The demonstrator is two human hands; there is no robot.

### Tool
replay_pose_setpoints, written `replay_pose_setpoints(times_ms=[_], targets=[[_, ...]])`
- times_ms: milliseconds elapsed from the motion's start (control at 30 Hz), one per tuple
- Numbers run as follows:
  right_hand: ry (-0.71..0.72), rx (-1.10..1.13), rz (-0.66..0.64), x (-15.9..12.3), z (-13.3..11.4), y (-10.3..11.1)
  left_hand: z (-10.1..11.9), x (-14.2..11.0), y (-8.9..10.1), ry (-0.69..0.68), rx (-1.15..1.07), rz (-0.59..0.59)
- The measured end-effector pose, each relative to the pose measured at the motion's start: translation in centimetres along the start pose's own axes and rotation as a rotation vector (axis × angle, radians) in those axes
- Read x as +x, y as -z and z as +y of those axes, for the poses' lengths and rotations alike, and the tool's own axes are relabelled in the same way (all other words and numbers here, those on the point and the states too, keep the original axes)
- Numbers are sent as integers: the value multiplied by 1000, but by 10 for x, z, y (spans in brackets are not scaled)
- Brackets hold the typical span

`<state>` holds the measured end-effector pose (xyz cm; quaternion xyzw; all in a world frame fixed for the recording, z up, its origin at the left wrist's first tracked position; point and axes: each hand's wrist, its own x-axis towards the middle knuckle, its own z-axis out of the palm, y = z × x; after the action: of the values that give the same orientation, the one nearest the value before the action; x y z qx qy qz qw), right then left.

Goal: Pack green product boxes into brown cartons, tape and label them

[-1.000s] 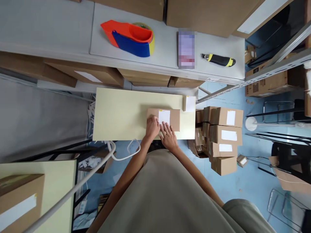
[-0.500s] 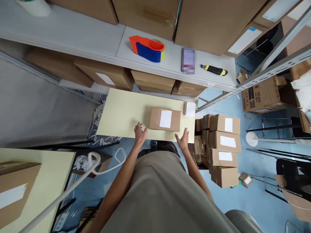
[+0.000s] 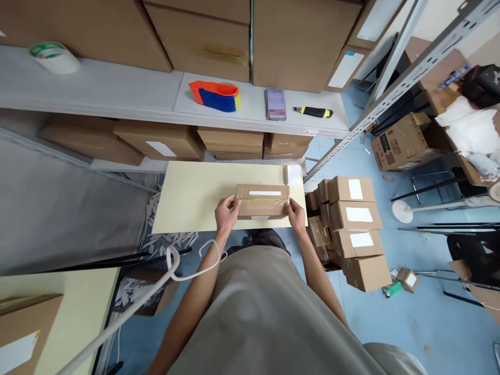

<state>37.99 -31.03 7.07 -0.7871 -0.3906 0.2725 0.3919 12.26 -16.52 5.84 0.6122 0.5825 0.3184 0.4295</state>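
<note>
A brown cardboard box [image 3: 262, 207] is gripped between both hands over the pale yellow table [image 3: 187, 198]. Clear tape runs along the side that faces up, and a white label strip shows above it. At the box's left end, my left hand [image 3: 227, 212] is closed, thumb in front and fingers behind. My right hand [image 3: 296, 214] pinches the right end in the same way. Just behind the box's right corner lies a stack of white labels [image 3: 294, 175]. Whether the box's lower edge touches the table I cannot tell.
On the grey shelf [image 3: 128, 86] ahead lie an orange and blue tape dispenser [image 3: 216, 96], a blurred purple item [image 3: 275, 104], a utility knife [image 3: 313, 112] and a tape roll [image 3: 54, 57]. Stacked cartons [image 3: 353, 216] stand at right. A white curled cable [image 3: 172, 265] crosses at left.
My hands have gone from open beside the box to gripping both its ends. The box has been tipped, so its large label no longer faces up. My view has shifted.
</note>
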Motion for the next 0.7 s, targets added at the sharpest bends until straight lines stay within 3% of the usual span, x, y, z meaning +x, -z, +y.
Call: replay_pose_setpoints(times_ms=[133, 267, 500, 600, 700], targets=[[-109, -8, 54, -27, 5, 19, 9, -20, -8, 12, 62, -91], [-204, -11, 56, -47, 21, 11, 2, -26, -16, 110, 152, -182], [-379, -164, -5, -32, 11, -3, 4, -17, -19, 151, 301, -258], [-418, -134, -25, -35, 13, 4, 10, -18, -22, 125, 359, -292], [-475, -85, 17, -57, 26, 23, 26, -23, -35, 85, 407, -338]])
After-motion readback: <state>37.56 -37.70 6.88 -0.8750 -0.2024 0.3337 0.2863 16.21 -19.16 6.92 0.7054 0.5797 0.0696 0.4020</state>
